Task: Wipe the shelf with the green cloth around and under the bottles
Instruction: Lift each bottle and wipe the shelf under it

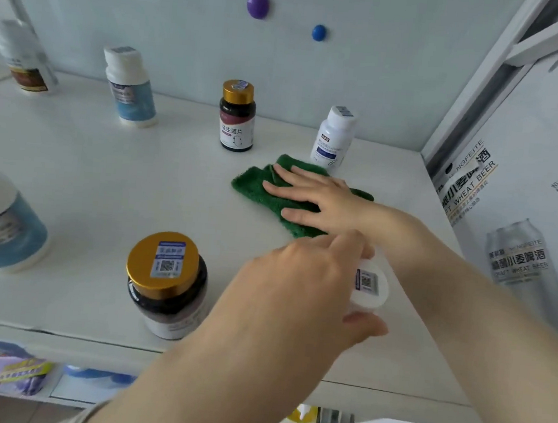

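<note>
The green cloth (262, 189) lies bunched on the white shelf (105, 176), right of centre. My right hand (319, 198) presses flat on it, fingers spread and pointing left. My left hand (298, 280) reaches across under the right forearm and grips a white-capped bottle (370, 286) near the shelf's front right; only the bottle's cap shows. Just behind the cloth stand a white bottle (333, 138) and a dark gold-capped bottle (237, 116). A larger dark jar with a gold lid (165, 282) stands at the front, left of my left hand.
A blue-and-white bottle (131, 90) and another bottle (21, 57) stand at the back left. A big blue tub (3, 227) sits at the left edge. The side wall with a beer poster (505, 231) closes the right. Packages fill the lower shelf (0, 369).
</note>
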`<move>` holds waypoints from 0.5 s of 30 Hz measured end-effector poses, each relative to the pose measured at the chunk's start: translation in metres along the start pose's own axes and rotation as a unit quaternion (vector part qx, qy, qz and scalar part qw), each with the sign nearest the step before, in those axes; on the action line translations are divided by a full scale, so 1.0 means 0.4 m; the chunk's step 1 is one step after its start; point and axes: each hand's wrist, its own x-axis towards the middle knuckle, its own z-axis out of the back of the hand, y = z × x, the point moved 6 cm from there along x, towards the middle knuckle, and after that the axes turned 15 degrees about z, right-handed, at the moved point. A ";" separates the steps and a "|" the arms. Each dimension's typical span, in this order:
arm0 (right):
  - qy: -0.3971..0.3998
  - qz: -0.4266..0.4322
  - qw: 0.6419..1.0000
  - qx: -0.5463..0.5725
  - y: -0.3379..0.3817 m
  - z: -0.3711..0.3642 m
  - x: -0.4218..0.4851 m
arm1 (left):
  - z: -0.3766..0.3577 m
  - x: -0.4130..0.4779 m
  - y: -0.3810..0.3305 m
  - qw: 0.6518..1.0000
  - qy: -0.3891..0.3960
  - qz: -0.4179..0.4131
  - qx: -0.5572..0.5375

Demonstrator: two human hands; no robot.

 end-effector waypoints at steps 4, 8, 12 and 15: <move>0.050 0.084 0.995 0.017 0.050 -0.013 0.003 | -0.002 0.001 0.000 1.000 -0.003 -0.009 0.005; 0.130 0.176 0.975 0.030 0.087 -0.033 -0.038 | 0.010 -0.002 0.005 0.999 -0.028 -0.019 0.005; 0.081 0.111 0.977 0.162 0.089 0.007 0.022 | 0.088 -0.030 0.026 0.992 -0.104 -0.057 0.045; 0.084 0.079 0.988 0.103 0.077 0.013 0.082 | 0.158 -0.042 0.106 0.981 -0.186 -0.042 0.031</move>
